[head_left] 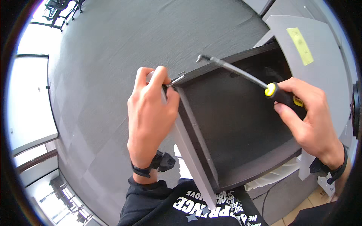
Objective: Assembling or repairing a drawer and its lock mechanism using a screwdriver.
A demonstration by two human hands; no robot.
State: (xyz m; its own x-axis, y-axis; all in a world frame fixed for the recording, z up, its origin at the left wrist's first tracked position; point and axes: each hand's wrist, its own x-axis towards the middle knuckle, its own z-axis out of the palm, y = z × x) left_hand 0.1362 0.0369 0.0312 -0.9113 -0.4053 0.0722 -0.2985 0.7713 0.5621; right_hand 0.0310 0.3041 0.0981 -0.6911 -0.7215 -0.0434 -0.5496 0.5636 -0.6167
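A pulled-out drawer with a dark inside and a pale grey front panel lies before me. My left hand is closed round the far corner of that front panel. A thin silver metal piece pokes out by its fingertips; its other end is hidden. Over the drawer's right part, my right hand grips a screwdriver by its black and yellow handle. The shaft points left and away, above the drawer's far side wall, and a small metal bit, perhaps a screw, shows at its tip.
The drawer comes out of a light grey cabinet on the right, which bears a yellow paper label. Grey carpet stretches beyond. White cloth shows under the drawer's near side. A wheeled chair stands far left.
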